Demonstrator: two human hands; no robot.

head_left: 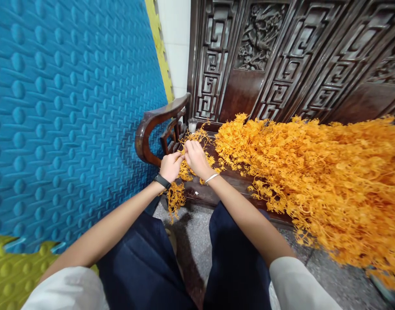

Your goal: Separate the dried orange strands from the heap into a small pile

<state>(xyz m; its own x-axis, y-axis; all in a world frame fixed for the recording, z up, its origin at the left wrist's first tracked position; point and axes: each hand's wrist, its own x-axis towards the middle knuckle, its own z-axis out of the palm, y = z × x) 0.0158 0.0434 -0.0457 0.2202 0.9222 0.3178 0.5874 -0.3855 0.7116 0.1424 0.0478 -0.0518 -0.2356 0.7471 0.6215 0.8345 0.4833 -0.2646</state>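
My left hand (170, 167), with a dark band at its wrist, is closed in a pinch. Touching it at the fingertips is my right hand (196, 158), also closed, with a pale bracelet on its wrist. Between them they grip an orange artificial flower sprig (199, 135), whose thin curly strands show above and around the fingers; the exact spot they pinch is hidden. More orange strands (175, 198) hang over the front edge of the wooden bench (205, 196) below my left hand. A small white scrap (196, 193) lies on the seat.
To the right, a large heap of orange artificial sprigs (313, 168) covers the bench and spills past its front. The curved armrest (145, 133) stands left of my hands, beside blue foam matting (71, 107). A small clear cup (192, 125) sits near the carved bench back (242, 92).
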